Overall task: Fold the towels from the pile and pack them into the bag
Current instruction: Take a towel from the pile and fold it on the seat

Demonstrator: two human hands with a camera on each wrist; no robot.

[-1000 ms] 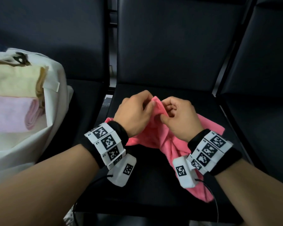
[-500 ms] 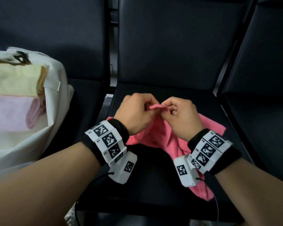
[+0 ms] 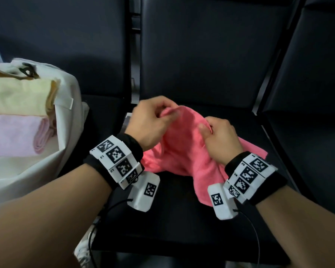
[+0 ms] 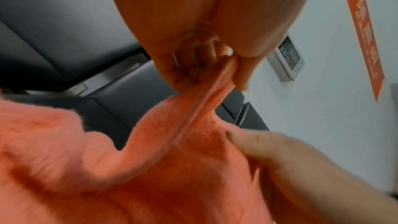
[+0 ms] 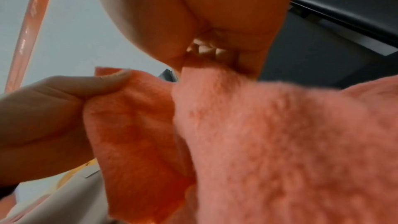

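Note:
A coral-pink towel [image 3: 184,151] lies bunched on the middle black seat, its top edge lifted. My left hand [image 3: 153,120] pinches that edge at the upper left, thumb against curled fingers, as the left wrist view shows on the towel [image 4: 150,168]. My right hand [image 3: 219,136] grips the same edge a little to the right, thumb on top; the right wrist view shows the towel [image 5: 280,142] hanging from its fingers. A white cloth bag [image 3: 66,113] stands open on the left seat. It holds a folded yellow towel [image 3: 17,97] above a folded pale pink towel [image 3: 12,134].
Three black padded seats with upright backs fill the scene; the right seat [image 3: 307,142] is bare. Metal gaps run between the seats. Cables hang from both wrist units over the middle seat's front edge [image 3: 182,254].
My hands, which met at one point on the towel's edge, have drawn apart along it. The left hand rose up and left, and the edge now stretches between them.

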